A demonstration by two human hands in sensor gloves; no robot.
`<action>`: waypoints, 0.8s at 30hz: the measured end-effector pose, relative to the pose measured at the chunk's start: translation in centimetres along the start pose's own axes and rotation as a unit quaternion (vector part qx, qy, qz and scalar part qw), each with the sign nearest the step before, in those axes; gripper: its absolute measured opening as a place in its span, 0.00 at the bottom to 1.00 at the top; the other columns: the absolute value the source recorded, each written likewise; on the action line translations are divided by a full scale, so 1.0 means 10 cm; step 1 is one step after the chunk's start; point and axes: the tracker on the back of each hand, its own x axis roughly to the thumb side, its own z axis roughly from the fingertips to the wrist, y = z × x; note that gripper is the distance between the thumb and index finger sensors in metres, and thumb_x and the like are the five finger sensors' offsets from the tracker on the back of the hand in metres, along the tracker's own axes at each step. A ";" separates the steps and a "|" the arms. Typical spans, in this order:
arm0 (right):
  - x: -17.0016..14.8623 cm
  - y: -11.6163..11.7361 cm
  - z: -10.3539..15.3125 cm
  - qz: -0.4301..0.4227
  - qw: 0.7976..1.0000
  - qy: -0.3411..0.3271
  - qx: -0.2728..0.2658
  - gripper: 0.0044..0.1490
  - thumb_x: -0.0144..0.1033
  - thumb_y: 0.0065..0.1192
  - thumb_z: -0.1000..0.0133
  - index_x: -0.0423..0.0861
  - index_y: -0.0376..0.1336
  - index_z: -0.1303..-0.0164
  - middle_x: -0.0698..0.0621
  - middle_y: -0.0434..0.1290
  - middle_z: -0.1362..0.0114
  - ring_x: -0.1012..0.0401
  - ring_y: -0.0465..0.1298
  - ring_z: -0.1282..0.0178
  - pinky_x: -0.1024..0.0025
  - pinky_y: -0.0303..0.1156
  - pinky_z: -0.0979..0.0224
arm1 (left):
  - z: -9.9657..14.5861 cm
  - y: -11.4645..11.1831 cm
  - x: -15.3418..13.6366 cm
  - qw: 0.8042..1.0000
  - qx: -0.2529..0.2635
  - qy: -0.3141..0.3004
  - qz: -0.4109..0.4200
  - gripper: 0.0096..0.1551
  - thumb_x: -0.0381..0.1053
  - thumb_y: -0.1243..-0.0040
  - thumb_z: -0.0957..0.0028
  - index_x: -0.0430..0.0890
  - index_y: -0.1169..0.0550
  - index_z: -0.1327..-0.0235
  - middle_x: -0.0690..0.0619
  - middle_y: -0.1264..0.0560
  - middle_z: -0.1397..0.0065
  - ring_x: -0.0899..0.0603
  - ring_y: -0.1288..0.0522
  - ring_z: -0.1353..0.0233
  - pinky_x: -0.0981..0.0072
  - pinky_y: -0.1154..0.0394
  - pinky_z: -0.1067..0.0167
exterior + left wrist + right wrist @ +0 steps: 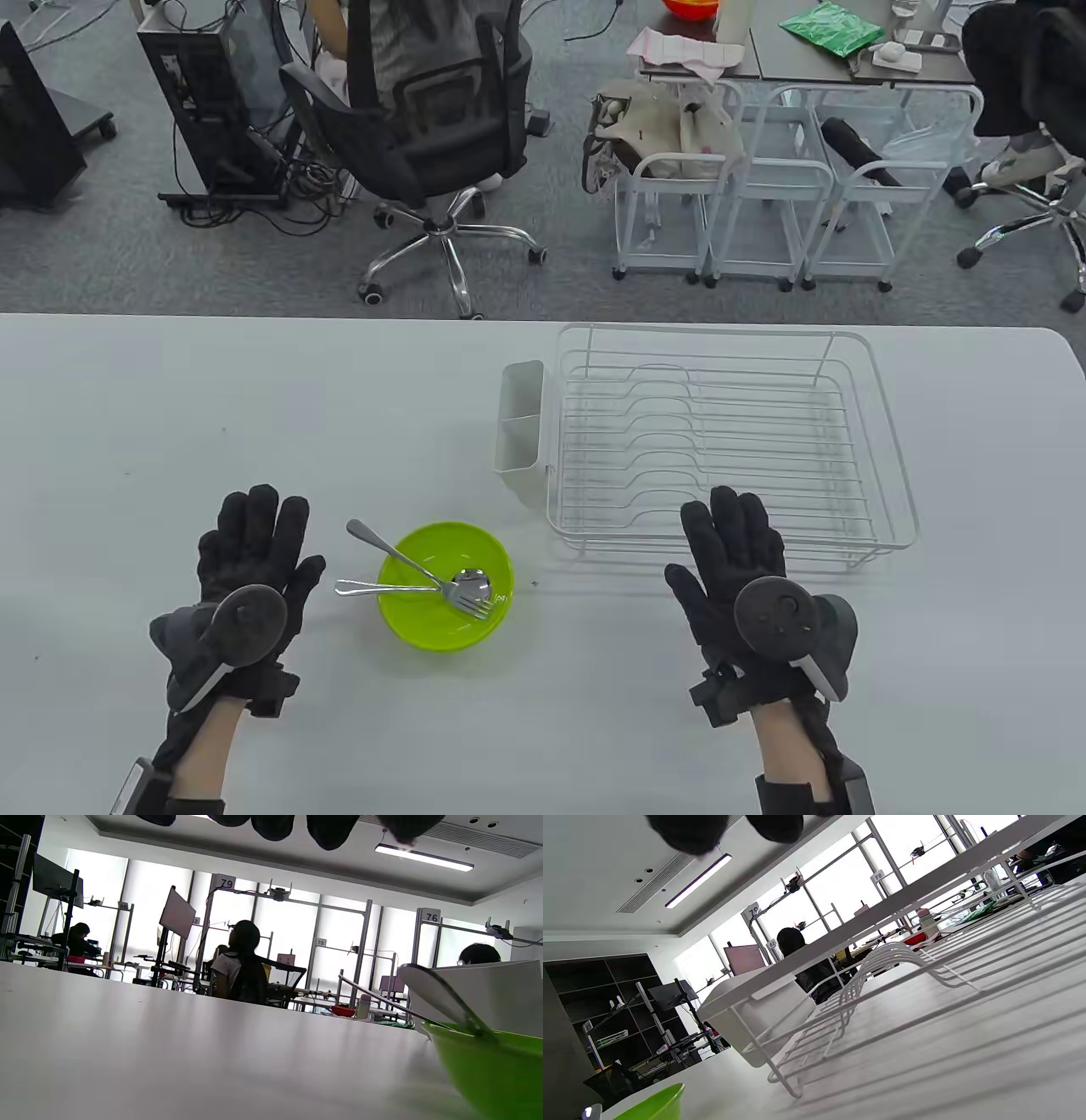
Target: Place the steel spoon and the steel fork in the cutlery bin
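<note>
Both hands lie nearest the camera, at the bottom of the table view. At lower left, the left hand [254, 552] rests flat on the white counter [170, 407] with its fingers spread wide, and it holds nothing. At lower right, the right hand [734, 552] lies the same way, palm down and fingers wide, also with nothing in it. A round black tracker sits on the back of each one. I judge that this is a waiting posture, because no grasp has begun.

Between the two hands, a little nearer to the left one, stands a green bowl [445, 632]. The steel fork [416, 567] leans inside it, with its tines near the right part of the bowl floor and its handle coming out over the upper left rim. The steel spoon [407, 586] lies crossing under it, its round head near the bowl centre and its handle pointing left over the rim. Because both handles stick out toward the left hand, that hand seems the easier one for a pickup.

Toward the upper right of the bowl is a white wire dish rack [730, 441], which holds nothing. On its left side hangs the white cutlery bin [519, 429], a narrow plastic box with a divider, so it has two compartments open from above. It is apart from the bowl, so each piece must be lifted, turned upright, and lowered in. In the left wrist view only the gloved fingertips [326, 832] show at the top edge.
</note>
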 end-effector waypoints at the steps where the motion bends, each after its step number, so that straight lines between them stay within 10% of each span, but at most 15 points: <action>1: 0.00 0.01 0.00 0.000 1.000 0.000 0.001 0.44 0.52 0.53 0.43 0.49 0.51 0.16 0.45 0.43 0.12 0.44 0.37 0.13 0.40 0.38 0.20 | 0.00 0.00 0.00 1.000 0.000 -0.002 -0.005 0.39 0.66 0.63 0.42 0.60 0.44 0.14 0.48 0.51 0.07 0.36 0.53 0.10 0.34 0.48 0.21; 24: -0.07 0.00 0.00 -0.008 1.000 0.023 0.003 0.44 0.52 0.53 0.43 0.49 0.52 0.16 0.44 0.44 0.12 0.43 0.38 0.13 0.40 0.38 0.21 | 0.03 0.05 -0.03 1.000 -0.005 0.002 0.012 0.39 0.66 0.62 0.42 0.59 0.43 0.14 0.48 0.49 0.07 0.36 0.51 0.11 0.35 0.46 0.21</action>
